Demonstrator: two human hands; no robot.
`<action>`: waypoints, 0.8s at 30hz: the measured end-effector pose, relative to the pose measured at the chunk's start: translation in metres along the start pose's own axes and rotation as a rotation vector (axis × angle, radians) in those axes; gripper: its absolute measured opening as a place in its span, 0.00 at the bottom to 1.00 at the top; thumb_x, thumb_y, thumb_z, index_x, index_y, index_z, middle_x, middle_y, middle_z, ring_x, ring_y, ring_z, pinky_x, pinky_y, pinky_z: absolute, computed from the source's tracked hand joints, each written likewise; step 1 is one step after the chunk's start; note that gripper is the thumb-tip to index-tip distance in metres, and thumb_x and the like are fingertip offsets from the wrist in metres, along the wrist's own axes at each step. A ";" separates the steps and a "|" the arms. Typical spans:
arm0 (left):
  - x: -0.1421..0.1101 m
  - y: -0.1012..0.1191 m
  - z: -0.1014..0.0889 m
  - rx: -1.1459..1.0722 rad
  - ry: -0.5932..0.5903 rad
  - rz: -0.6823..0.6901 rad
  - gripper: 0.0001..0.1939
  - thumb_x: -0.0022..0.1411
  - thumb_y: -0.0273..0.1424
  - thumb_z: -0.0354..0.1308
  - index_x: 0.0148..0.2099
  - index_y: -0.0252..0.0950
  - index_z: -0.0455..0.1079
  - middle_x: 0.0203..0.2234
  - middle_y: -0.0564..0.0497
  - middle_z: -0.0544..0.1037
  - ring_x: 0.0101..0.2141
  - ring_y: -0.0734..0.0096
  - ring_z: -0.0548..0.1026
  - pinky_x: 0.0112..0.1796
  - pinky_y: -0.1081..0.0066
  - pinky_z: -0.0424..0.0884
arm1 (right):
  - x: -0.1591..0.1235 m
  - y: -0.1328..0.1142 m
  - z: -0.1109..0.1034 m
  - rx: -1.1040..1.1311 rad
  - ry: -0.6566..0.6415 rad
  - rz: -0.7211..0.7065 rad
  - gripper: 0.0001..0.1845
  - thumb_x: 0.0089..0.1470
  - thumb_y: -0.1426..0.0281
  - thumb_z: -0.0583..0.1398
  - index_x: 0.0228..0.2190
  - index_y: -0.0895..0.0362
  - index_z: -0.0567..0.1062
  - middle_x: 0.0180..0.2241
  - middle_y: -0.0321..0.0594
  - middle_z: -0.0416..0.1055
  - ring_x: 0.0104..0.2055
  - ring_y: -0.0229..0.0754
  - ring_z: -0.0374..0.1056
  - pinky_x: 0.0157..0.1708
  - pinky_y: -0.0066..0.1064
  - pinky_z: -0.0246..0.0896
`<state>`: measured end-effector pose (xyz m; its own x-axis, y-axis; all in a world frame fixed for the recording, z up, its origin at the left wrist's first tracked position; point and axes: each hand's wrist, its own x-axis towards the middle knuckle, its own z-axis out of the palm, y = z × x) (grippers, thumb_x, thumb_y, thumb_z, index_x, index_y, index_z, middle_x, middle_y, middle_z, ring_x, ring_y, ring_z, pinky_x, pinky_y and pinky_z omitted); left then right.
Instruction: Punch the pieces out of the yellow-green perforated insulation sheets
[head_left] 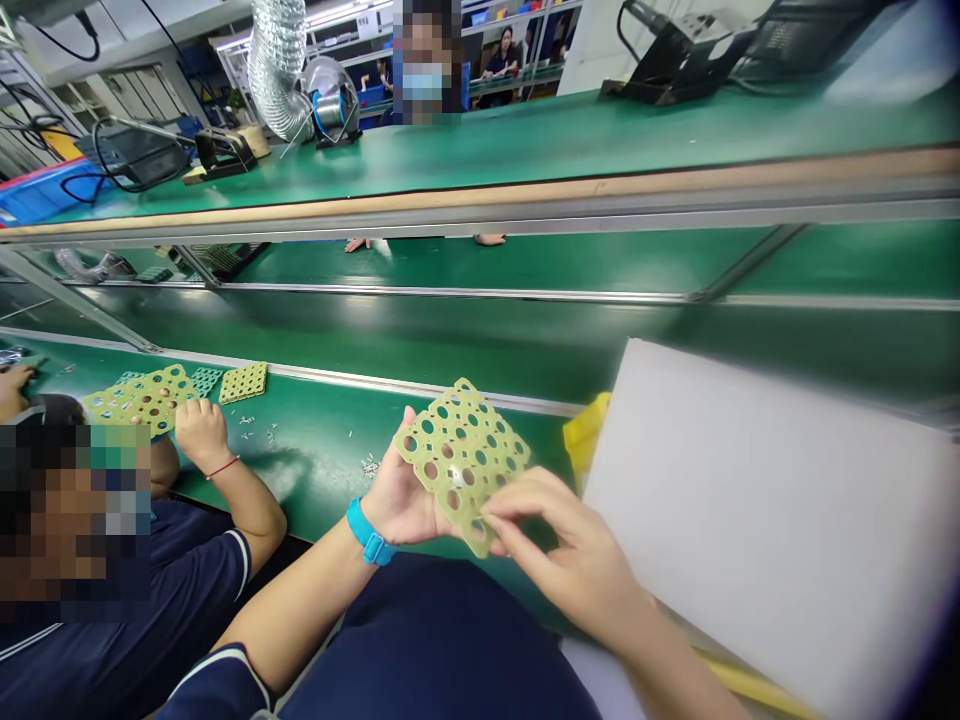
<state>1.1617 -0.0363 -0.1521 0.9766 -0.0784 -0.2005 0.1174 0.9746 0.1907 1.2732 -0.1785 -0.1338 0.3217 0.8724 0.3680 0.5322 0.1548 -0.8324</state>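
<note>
A yellow-green perforated plate (461, 465), probably fibreglass, with rows of round holes, is held up over the green bench. My left hand (405, 497) supports it from below and behind, with a blue wristband (369, 531) on the wrist. My right hand (562, 540) comes in from the lower right, its fingertips pressed on the plate's lower edge. Part of the plate is hidden behind those fingers.
A white foam board (765, 520) leans at the right, with yellow material (585, 435) behind it. On the green mat (315, 470) lie small metal parts. To the left, a co-worker's hand (202, 432) rests on similar plates (142, 400). Another bench with equipment lies beyond a metal rail.
</note>
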 end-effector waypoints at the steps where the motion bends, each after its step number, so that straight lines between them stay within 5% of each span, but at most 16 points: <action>1: 0.000 0.000 -0.001 -0.006 0.004 0.006 0.45 0.56 0.60 0.33 0.64 0.32 0.46 0.56 0.38 0.63 0.55 0.52 0.59 0.51 0.57 0.56 | 0.000 0.000 0.001 0.006 0.004 -0.007 0.09 0.51 0.80 0.57 0.31 0.53 0.70 0.24 0.35 0.72 0.29 0.39 0.66 0.27 0.32 0.65; 24: -0.005 0.002 -0.002 0.001 -0.066 -0.065 0.42 0.58 0.58 0.31 0.63 0.33 0.50 0.57 0.34 0.60 0.51 0.45 0.65 0.42 0.49 0.65 | -0.006 0.000 0.013 0.038 0.032 -0.064 0.11 0.51 0.82 0.56 0.30 0.53 0.66 0.28 0.36 0.71 0.31 0.37 0.66 0.30 0.31 0.67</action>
<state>1.1569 -0.0332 -0.1529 0.9766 -0.1556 -0.1486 0.1814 0.9668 0.1801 1.2610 -0.1777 -0.1412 0.3128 0.8452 0.4334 0.5223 0.2280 -0.8217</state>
